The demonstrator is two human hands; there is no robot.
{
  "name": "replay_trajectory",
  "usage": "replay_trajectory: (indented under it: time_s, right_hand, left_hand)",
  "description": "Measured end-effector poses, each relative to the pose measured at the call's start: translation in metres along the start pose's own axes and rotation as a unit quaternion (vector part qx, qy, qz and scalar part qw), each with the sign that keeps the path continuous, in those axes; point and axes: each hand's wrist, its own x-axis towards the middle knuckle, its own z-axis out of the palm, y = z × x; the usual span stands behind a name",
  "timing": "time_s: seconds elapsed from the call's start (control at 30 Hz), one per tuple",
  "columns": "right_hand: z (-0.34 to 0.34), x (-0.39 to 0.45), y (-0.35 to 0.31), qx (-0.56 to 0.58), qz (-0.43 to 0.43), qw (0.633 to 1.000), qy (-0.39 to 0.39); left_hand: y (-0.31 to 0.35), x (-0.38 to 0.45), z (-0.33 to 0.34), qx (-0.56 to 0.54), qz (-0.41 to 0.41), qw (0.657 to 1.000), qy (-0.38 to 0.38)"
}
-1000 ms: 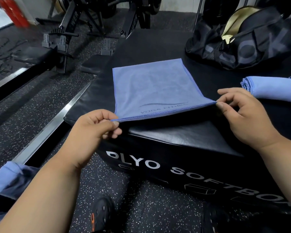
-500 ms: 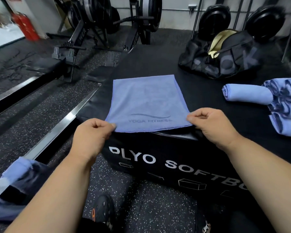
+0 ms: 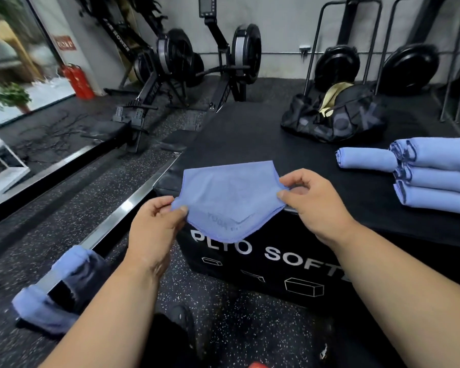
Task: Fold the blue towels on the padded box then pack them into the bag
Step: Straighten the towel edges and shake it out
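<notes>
Lifted since 0.5 seconds ago, the towel is now pinched at 2 near corners by the left hand and right hand above the padded box, sagging softly, so it is judged light, limp and best held by corners.

Gym floor all around, machines lined up along the back wall.

Two black rowing machines stand side by side at the grey wall, rails running forward onto the dark speckled rubber floor. To their left, a red fire extinguisher stands upright beside a big window, and a green potted plant shows blurred through the glass. Over on the right, black weight plates lean against the wall behind dark metal rack tubes. A silver metal strip cuts diagonally across the floor, and a white frame peeks in at the left edge.
</notes>
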Motion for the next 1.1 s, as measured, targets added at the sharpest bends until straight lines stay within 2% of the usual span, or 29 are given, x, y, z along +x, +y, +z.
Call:
replay_trajectory:
  time_s: [0.23, 0.43, 0.77, 1.0, 1.1]
  right_hand:
    - [0.047, -0.073, -0.054, 0.037, -0.008, 0.999, -0.032]
    - [0.070, -0.109, -0.066, 0.168, 0.049, 0.983, -0.050]
    - [0.064, -0.145, -0.087, 0.259, 0.097, 0.953, -0.122]
    - [0.061, -0.154, -0.089, 0.300, 0.066, 0.940, -0.150]
    - [0.058, -0.154, -0.089, 0.298, 0.062, 0.940, -0.157]
  left_hand:
    - [0.033, -0.072, 0.020, 0.048, 0.044, 0.995, -0.080]
    - [0.031, -0.122, 0.018, 0.066, 0.027, 0.989, -0.128]
    - [0.055, -0.170, 0.001, 0.109, 0.091, 0.980, -0.139]
    - [0.060, -0.177, -0.006, 0.198, 0.166, 0.948, -0.186]
    - [0.062, -0.178, -0.007, 0.225, 0.191, 0.938, -0.184]
